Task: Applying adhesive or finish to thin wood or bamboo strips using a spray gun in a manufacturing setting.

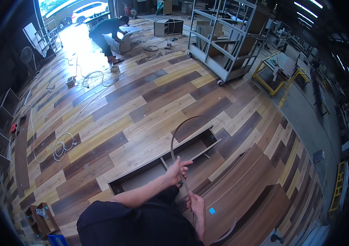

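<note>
While a plank-patterned floor in tan, yellow and dark brown [100, 137] spreads across most of the view, a tall rack of pale metal bars on wheels [212, 67] stands on it, well ahead and to the right. Long brown wood-grain panels [240, 178] lie at the person's right, close to the body, reaching toward the lower edge. Farther off, at upper left, a co-worker in dark clothing [103, 35] bends over a pale-topped piece. Just in front of the person lies a long, narrow, open box frame with dark walls [145, 177], set slantwise and split by a crosspiece.

A loosely looped white cable [62, 148] rests on the floor to the left. Above the box frame and beside the panels, a thin flexible brown strip [172, 143] rises from the hands and arches over to the right at its upper end. The left hand [177, 170] holds it higher up, with one finger stretched out to the right; the right hand [196, 203] is closed around it lower down, nearer the body. Near the lower edge shows a pale curved band [227, 233]; whether it belongs to the same strip, I cannot tell. A small blue square sticker [212, 211] sits on a panel, just right of the right hand.
</note>
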Demonstrator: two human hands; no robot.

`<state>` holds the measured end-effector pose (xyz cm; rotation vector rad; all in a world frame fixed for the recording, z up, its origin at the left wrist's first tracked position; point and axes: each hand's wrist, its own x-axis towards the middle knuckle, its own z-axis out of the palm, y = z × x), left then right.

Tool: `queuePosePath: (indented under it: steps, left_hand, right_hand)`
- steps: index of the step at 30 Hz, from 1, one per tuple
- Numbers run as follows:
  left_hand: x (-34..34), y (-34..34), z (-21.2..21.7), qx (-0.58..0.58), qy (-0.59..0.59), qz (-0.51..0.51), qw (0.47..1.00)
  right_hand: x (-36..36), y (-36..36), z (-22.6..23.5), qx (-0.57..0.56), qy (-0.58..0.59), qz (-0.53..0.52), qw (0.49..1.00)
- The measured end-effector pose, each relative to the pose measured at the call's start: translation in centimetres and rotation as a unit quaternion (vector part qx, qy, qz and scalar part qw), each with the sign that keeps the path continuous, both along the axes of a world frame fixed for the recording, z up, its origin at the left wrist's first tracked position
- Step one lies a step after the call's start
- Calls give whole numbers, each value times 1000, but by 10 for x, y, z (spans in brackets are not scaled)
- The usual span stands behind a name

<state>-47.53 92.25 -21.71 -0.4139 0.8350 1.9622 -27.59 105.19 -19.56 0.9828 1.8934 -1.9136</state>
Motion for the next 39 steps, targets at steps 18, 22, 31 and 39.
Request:
queuePosePath:
  steps: [18, 22, 31, 39]
  left_hand:
    - [-353, -7, 243, -148, 374, 296, 866]
    - [-387, -42, 257, -226, 379, 316, 840]
    - [-417, -76, 307, -447, 466, 165, 746]
    - [-365, 83, 322, -543, 522, 102, 650]
  right_hand:
    - [31, 226, -173, 420, -71, -83, 901]
    - [39, 253, -193, 213, -132, -235, 939]
    - [134, 316, -316, 243, -332, -381, 828]
    - [91, 314, -384, 142, -383, -389, 826]
